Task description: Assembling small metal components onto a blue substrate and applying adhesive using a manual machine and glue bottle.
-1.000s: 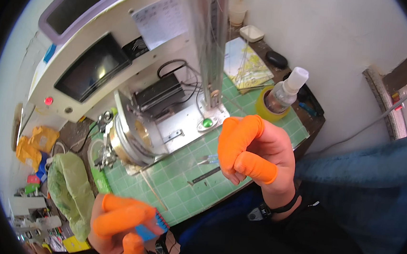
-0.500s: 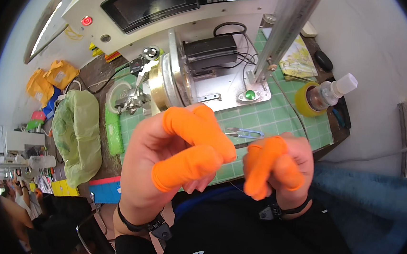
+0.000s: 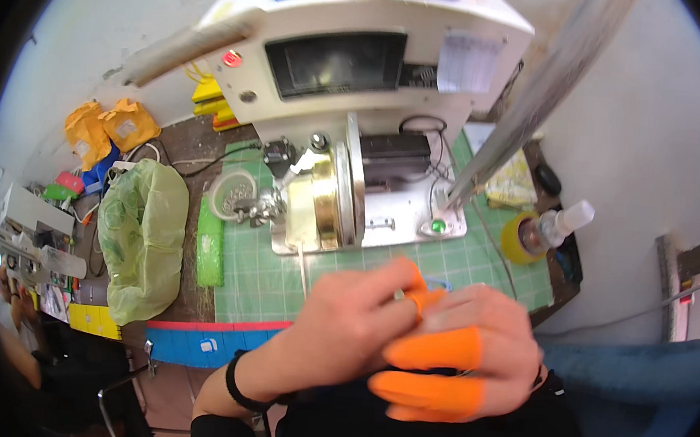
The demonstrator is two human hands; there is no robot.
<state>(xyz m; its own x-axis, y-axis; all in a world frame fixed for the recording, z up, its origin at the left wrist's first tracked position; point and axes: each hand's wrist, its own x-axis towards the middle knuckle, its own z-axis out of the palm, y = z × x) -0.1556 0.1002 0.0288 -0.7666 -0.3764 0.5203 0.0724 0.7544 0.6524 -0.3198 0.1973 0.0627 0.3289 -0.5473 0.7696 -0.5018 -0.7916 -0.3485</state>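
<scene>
My left hand [image 3: 350, 317] and my right hand [image 3: 492, 345] meet in front of my chest, above the near edge of the green cutting mat [image 3: 263, 281]. Orange finger cots cover some fingertips on both hands. The left fingers are curled into a pinch against the right hand, somewhat smeared by motion. On the right, the upper fingers bend in toward that pinch, while two orange-covered fingers [image 3: 430, 348] reach leftward below. Whatever lies between the fingertips is hidden. Just behind the hands, the blue handle of a pair of thread snips [image 3: 441, 283] peeks out.
Beyond the hands stands a white machine [image 3: 334, 106] with a dark screen, brass drum [image 3: 326, 204] and green button [image 3: 438, 225]. A slanting metal post [image 3: 531, 109] rises at right, near a clear bottle [image 3: 548, 232] in a yellow tape roll. A pale green bag [image 3: 142, 243] lies left.
My hands, apart before, have come together, the left moving right and down. The head view has shifted, showing more of the machine's top. The snips are now mostly covered.
</scene>
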